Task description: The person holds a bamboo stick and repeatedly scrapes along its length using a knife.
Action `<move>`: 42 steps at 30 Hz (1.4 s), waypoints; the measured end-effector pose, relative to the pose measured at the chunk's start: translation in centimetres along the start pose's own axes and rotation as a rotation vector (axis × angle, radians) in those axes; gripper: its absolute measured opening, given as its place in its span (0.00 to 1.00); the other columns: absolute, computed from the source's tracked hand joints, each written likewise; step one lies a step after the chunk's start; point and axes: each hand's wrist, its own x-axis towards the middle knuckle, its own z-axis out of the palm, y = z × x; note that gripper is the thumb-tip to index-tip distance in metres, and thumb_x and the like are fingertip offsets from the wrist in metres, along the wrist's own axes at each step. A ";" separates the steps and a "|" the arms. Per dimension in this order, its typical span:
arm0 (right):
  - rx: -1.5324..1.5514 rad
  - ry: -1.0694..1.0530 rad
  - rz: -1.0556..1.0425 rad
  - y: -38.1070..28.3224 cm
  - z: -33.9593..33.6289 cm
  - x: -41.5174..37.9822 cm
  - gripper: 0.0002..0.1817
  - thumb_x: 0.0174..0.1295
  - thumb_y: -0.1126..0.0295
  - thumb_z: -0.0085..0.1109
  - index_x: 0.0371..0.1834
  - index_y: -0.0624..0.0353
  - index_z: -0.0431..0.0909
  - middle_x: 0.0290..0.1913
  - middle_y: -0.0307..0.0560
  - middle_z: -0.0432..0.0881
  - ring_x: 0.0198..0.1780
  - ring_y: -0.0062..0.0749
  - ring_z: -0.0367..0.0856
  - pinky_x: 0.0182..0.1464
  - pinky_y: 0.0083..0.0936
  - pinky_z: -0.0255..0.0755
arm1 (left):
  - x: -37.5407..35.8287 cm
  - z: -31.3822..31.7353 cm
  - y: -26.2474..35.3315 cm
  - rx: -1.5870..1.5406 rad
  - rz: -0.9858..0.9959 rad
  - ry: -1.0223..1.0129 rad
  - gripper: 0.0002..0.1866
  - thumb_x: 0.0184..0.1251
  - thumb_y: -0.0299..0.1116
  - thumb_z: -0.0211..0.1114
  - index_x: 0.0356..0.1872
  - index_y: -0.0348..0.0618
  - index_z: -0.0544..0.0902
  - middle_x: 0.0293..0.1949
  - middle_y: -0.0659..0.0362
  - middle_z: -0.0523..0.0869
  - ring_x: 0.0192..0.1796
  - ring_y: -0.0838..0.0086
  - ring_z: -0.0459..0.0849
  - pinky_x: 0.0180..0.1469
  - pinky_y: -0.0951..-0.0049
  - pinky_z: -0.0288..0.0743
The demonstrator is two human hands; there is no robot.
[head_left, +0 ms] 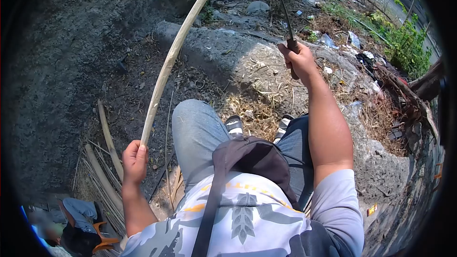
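A long, pale, peeled wooden pole (167, 64) rises from my left hand (135, 162), bowing to the right as it leaves the top of the view. My fingers are closed around its lower end, the thumb laid along it. In my right hand (301, 62), out to the front right, is the dark handle of a long-bladed knife (284, 10). Its narrow blade points up and runs out of view at the top. Blade and pole are apart where they show. Shavings (257, 97) cover the ground beyond my sandals (234, 126).
Several poles and thin strips (102, 178) lie on the ground at my left. Another person (78, 219) sits by an orange chair (104, 240) at the lower left. A dark waist bag (257, 162) rests on my lap. Litter (354, 40) and a tree trunk (428, 81) are at the right.
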 end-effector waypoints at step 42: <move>0.085 -0.268 -0.163 -0.6 11.5 -7.2 0.15 0.66 0.62 0.78 0.37 0.55 0.79 0.31 0.28 0.79 0.34 0.14 0.74 0.37 0.22 0.70 | 12.5 19.3 10.9 -0.620 0.326 -0.032 0.14 0.85 0.42 0.60 0.55 0.41 0.77 0.41 0.57 0.89 0.48 0.75 0.88 0.54 0.73 0.79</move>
